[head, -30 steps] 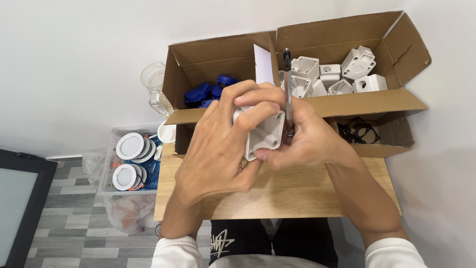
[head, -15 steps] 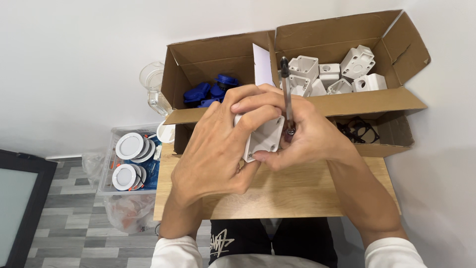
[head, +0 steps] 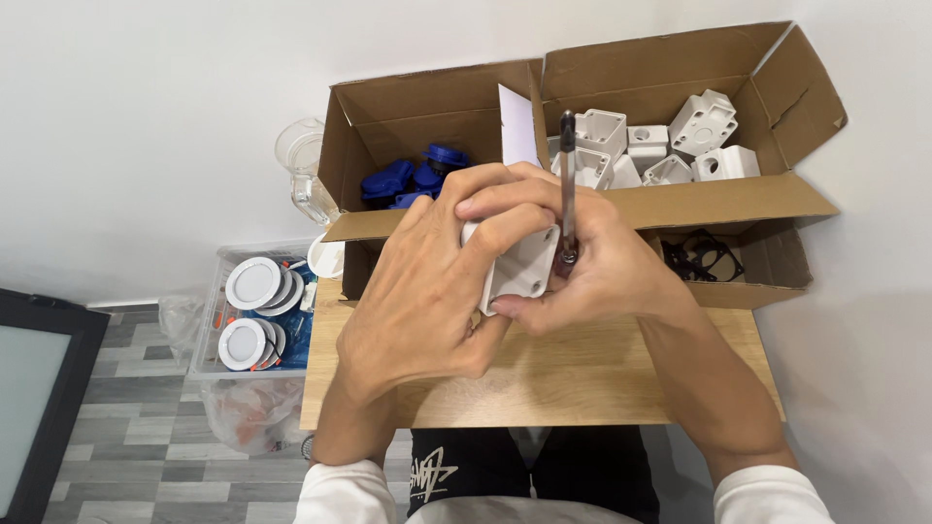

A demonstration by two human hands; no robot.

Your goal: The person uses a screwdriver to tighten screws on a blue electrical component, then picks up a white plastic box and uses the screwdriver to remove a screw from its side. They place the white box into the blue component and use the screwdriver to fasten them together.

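Both hands work just in front of the cardboard box (head: 582, 204). The left hand (head: 427, 291) grasps a white square plate (head: 519, 264); the right hand (head: 607, 272) grips a screwdriver (head: 567, 184), tip apparently at the plate's corner, though fingers hide it. Inside the box lie blue parts (head: 408, 180) and white housings (head: 670, 146). Left of the box, beside the wooden surface (head: 544, 374), stands a clear bin of round white discs (head: 254, 311).

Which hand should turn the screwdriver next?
Probably the right hand: it already grips the screwdriver, whose tip sits at a corner of the white square part. The left hand is wrapped around that part, steadying it.
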